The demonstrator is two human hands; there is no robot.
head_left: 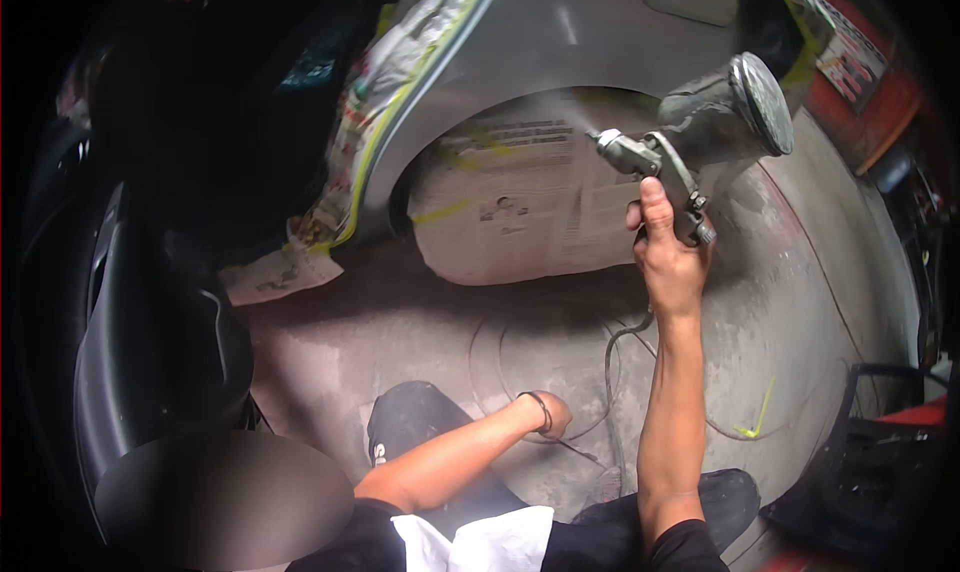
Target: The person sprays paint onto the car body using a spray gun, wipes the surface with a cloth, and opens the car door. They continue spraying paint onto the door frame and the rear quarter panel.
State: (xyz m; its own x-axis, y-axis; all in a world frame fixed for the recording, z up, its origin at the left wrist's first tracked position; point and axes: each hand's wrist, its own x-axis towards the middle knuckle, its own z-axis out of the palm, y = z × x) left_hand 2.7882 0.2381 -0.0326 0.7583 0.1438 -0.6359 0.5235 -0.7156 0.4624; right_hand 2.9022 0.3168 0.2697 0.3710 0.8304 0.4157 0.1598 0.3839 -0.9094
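Observation:
My right hand (670, 257) is wrapped round the grip of a spray gun (640, 152), which points up and left. A large dark cup (710, 112) sits on the gun, tilted to the right. Pale mist leaves the nozzle toward a grey car body panel (530, 47) above the wheel arch. Printed paper (510, 197) covers the wheel opening. Low down near my knee, my left hand (556, 413) is closed, with a band on its wrist. An air hose (608, 382) curves from the gun to this hand, whose fingers are mostly hidden.
Masking paper with yellow tape (385, 112) lines the door opening on the left. A dark door panel (150, 332) stands open there. Hose loops lie on the concrete floor (770, 302). At the right are a red cabinet (880, 122) and a black frame (870, 442).

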